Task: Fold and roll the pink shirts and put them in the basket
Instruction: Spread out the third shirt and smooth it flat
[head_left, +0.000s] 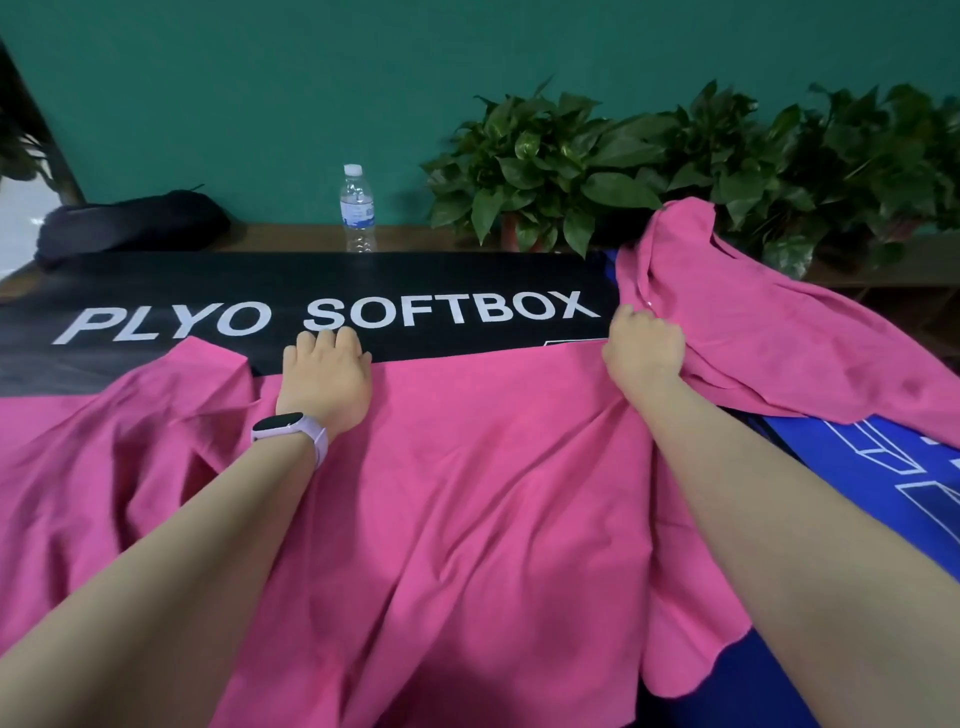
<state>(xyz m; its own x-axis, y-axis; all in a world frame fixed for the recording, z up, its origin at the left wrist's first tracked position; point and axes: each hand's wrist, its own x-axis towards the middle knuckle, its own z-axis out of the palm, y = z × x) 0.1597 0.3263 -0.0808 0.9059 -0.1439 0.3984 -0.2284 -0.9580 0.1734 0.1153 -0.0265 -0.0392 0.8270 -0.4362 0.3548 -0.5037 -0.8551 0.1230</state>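
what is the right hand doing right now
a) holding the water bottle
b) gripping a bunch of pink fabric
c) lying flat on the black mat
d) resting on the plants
b: the right hand has its fingers curled round a gathered bunch of the pink shirt, lifting part of it off the table, while the water bottle stands untouched at the back.
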